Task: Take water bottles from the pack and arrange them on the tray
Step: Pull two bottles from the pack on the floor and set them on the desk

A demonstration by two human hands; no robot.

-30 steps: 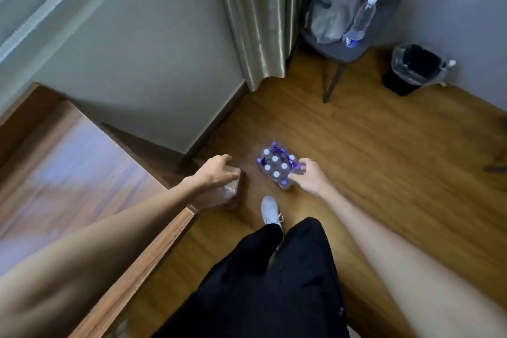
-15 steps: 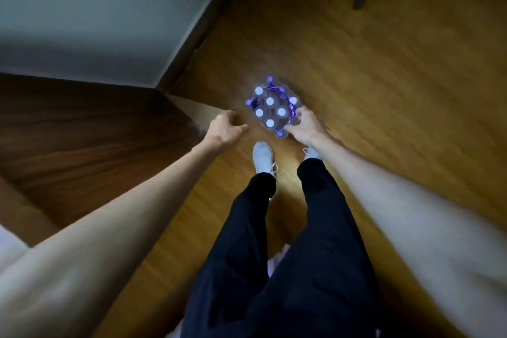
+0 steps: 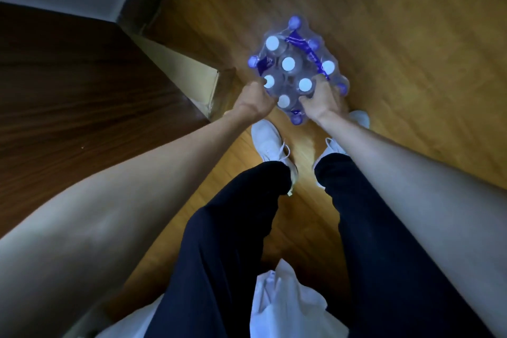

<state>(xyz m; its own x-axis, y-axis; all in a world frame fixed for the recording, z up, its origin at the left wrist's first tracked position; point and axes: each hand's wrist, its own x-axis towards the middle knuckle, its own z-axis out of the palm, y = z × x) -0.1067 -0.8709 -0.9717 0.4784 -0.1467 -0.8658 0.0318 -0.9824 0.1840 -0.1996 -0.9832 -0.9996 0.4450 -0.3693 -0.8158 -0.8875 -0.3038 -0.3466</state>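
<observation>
Head view: the left hand (image 3: 253, 103) and right hand (image 3: 321, 103) each clutched the near edge of the pack (image 3: 297, 68), which sat on the floor (image 3: 411, 35) ahead of the shoes (image 3: 267, 140). The thin wrap could tear and spill bottles if lifted. No label was legible; no tray showed.

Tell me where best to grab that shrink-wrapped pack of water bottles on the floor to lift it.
Probably by its two near edges, from above, one hand per side, as the left hand and right hand do now. The pack of water bottles stands upright, caps up, so fingers can hook into the wrap between the necks. A two-sided grip should keep it level.
</observation>
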